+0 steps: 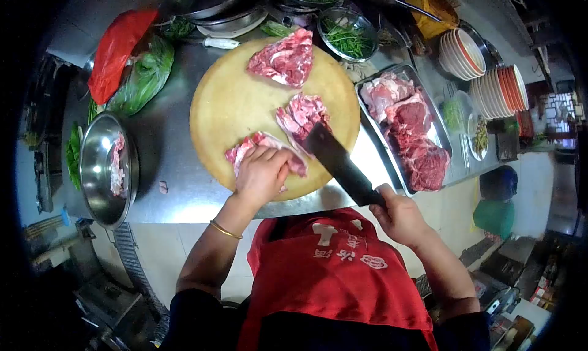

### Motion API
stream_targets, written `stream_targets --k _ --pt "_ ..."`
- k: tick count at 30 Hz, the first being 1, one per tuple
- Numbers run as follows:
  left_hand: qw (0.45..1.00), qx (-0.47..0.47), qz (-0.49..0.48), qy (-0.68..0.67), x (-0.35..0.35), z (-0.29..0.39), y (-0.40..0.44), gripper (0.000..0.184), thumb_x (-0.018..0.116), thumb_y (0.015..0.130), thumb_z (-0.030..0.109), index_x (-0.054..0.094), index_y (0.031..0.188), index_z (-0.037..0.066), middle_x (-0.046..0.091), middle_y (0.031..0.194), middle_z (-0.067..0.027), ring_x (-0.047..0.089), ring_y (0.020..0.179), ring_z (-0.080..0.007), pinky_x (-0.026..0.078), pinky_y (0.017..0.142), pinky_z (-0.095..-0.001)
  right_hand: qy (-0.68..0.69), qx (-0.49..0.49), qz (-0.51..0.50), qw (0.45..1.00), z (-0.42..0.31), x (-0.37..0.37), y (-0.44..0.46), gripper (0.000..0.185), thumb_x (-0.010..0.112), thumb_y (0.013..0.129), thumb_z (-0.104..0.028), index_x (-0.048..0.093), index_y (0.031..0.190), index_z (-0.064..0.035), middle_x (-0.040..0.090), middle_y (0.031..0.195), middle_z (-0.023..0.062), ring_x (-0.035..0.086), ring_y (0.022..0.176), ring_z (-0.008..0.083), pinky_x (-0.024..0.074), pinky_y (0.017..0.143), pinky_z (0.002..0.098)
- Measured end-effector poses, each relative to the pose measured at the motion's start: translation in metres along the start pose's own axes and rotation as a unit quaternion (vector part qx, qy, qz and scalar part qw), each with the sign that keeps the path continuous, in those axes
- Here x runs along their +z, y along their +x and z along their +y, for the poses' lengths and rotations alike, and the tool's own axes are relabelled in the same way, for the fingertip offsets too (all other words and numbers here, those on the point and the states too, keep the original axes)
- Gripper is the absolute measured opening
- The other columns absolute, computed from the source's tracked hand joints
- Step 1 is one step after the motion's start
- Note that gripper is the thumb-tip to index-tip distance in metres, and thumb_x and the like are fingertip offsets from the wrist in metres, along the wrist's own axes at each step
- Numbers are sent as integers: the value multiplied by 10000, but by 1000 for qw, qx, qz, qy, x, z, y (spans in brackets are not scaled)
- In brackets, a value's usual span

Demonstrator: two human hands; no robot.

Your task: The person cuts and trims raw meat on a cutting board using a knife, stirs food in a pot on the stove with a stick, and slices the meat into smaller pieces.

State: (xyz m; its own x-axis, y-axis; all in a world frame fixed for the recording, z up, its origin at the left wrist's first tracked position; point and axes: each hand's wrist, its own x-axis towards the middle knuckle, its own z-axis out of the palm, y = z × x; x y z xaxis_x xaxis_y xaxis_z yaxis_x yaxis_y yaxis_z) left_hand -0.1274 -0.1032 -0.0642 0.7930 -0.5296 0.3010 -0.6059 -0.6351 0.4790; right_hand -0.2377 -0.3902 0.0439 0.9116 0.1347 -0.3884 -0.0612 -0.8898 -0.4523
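Note:
My right hand (401, 216) is wrapped around the handle of a dark cleaver (343, 166), its blade slanting up and left over the round chopping board (223, 94). The blade's tip end is at a pile of cut raw meat (303, 117); whether it touches the meat I cannot tell. With fingers curled, my left hand (262, 172) grips a slab of raw meat (294, 162) at the board's near edge, partly covering it. A larger chunk of raw meat (283, 58) lies at the board's far side.
Right of the board, a metal tray (438, 127) holds big meat pieces. A steel bowl (92, 167) with a meat strip stands at left, near a red plastic bag (122, 51) and bagged greens (144, 75). A knife handle (220, 43) and stacked bowls (499, 93) lie farther back.

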Motion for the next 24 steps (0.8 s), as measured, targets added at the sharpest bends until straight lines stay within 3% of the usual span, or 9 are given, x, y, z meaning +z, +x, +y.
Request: stream_targets --k 2,5,7,9,13,16,19,21,24 --pt "999 -19 14 -26 -5 3 2 298 695 741 120 645 1035 107 653 966 -101 614 922 -289 461 892 -402 44 4 57 997 3 5 -4 302 620 892 -111 473 1138 -17 611 788 245 626 731 430 492 656 469" --pt "993 -85 69 -39 -15 -12 -6 380 683 778 125 616 1149 76 647 1056 -168 604 988 -341 460 912 -429 61 17 23 998 -13 -3 -7 343 622 859 -145 484 1159 -53 645 799 223 651 779 421 518 686 486" --pt "956 -213 160 -123 -18 -35 -27 417 675 794 134 592 1195 52 626 1092 -202 591 1019 -373 468 896 -449 41 -42 -28 998 -9 6 -9 376 634 837 -150 478 1168 -64 648 807 219 655 777 419 524 694 490" --pt "961 -206 155 -104 -15 -47 -42 455 683 792 141 571 1221 37 619 1116 -193 592 1009 -379 475 881 -462 13 -55 -77 995 -16 11 -2 368 634 852 -160 477 1172 -70 650 822 227 656 795 424 523 711 504" --pt "968 -181 126 -115 2 -34 -57 455 712 760 149 570 1172 17 607 1108 -194 574 1014 -376 458 888 -464 49 -20 -18 998 -10 24 37 308 606 894 -167 492 1159 -60 658 850 235 647 820 437 512 715 519" --pt "908 -296 278 -99 28 -14 -56 393 707 750 152 553 1086 20 580 1018 -167 541 968 -366 420 876 -466 56 -59 8 997 -31 24 46 326 602 896 -166 483 1176 -49 655 877 231 649 818 424 519 696 501" --pt "893 -306 325 -51 39 -9 -47 389 687 757 143 543 1096 17 568 1006 -165 513 989 -369 383 906 -465 98 -126 10 987 -48 21 43 397 632 867 -93 467 1224 -41 648 893 220 646 777 416 512 673 476" --pt "892 -329 302 -66 38 -12 -53 406 660 768 165 547 1134 32 561 1061 -173 498 1053 -366 352 944 -470 -11 -168 9 986 -56 23 37 363 585 894 -138 465 1223 -44 627 896 194 662 730 375 533 616 449" --pt "939 -253 231 16 28 -24 -61 431 640 773 203 550 1167 55 545 1117 -181 493 1084 -369 352 950 -481 -14 -144 -31 989 -65 26 35 383 597 882 -119 467 1232 -31 624 910 188 654 694 364 527 601 449"
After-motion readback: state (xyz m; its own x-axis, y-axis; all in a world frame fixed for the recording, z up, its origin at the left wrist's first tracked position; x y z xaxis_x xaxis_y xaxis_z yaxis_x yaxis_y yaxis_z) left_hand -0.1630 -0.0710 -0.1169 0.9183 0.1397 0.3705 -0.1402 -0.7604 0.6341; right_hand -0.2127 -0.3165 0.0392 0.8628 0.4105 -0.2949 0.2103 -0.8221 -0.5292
